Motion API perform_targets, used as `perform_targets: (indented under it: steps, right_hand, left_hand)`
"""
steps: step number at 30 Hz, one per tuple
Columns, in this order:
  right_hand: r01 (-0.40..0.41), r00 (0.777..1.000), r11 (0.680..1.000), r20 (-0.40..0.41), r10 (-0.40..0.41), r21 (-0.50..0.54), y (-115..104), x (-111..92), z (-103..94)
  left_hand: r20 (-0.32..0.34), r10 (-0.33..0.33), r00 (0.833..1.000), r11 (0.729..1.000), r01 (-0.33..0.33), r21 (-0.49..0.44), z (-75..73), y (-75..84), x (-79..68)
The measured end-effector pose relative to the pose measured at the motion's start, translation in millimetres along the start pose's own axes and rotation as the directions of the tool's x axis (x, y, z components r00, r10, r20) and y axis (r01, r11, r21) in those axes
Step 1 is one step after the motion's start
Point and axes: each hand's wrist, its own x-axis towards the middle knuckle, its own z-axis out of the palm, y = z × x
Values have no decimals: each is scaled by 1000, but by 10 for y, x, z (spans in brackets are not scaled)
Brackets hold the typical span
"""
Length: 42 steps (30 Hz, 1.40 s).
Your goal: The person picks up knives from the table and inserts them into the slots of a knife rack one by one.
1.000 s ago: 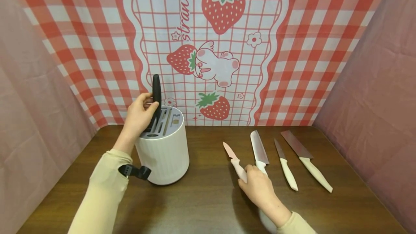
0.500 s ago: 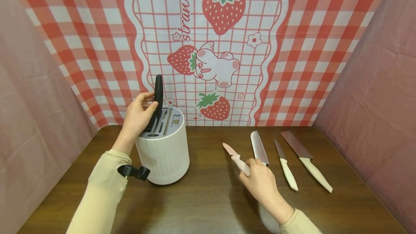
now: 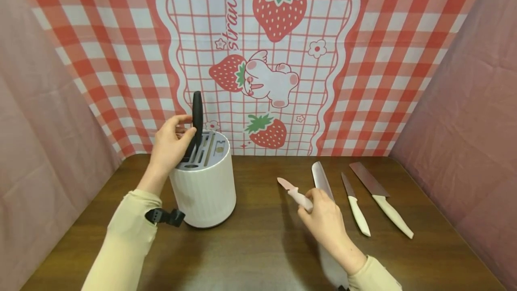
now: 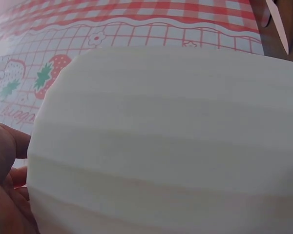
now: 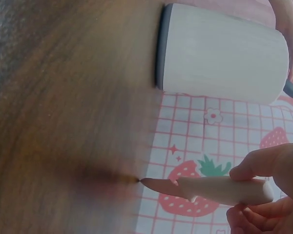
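My left hand (image 3: 171,143) pinches a tall black handle (image 3: 197,113) that stands up from the top of the white knife block (image 3: 203,196). In the left wrist view the block's ribbed wall (image 4: 161,126) fills most of the picture and hides that grip. With thumb and fingers my right hand (image 3: 323,217) holds a small paring knife (image 3: 299,198) by its pale handle, blade pointing away and to the left. The right wrist view shows its short pinkish blade (image 5: 160,186) above the table. Beneath that hand lies a broad-bladed knife (image 3: 321,178), its handle hidden.
To the right lie a narrow knife (image 3: 357,214) and a cleaver (image 3: 389,214), both cream-handled. Slots and a round hole open in the block's grey top (image 3: 210,147). A strawberry-print cloth (image 3: 278,80) hangs behind the wooden table (image 3: 250,246).
My right hand has lifted the paring knife and shifted slightly right and farther from me, covering the broad knife's handle. The black handle has tipped slightly right; my left hand stays on it.
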Motion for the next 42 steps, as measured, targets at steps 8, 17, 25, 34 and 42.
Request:
perform_targets:
  steps: [8, 17, 25, 34, 42]
  right_hand:
    - [51, 996, 998, -81, -47, 37, 0, 40, -17]
    - [29, 995, 994, -102, -18, 101, 1, 124, -80]
    - [40, 993, 992, -117, -26, 121, -11, 187, -103]
    - [45, 996, 989, -85, -33, 143, -20, 272, -150]
    - [81, 991, 986, -114, -65, 147, -25, 334, -185]
  left_hand:
    - [-58, 131, 990, 990, -128, 57, 16, 117, -103]
    - [-142, 231, 963, 956, -197, 219, 80, 183, -166]
    - [-206, 337, 919, 911, -263, 317, 122, 251, -256]
    - [-159, 404, 901, 892, -350, 287, 277, 357, -405]
    - [-98, 428, 898, 879, -389, 274, 427, 413, -510]
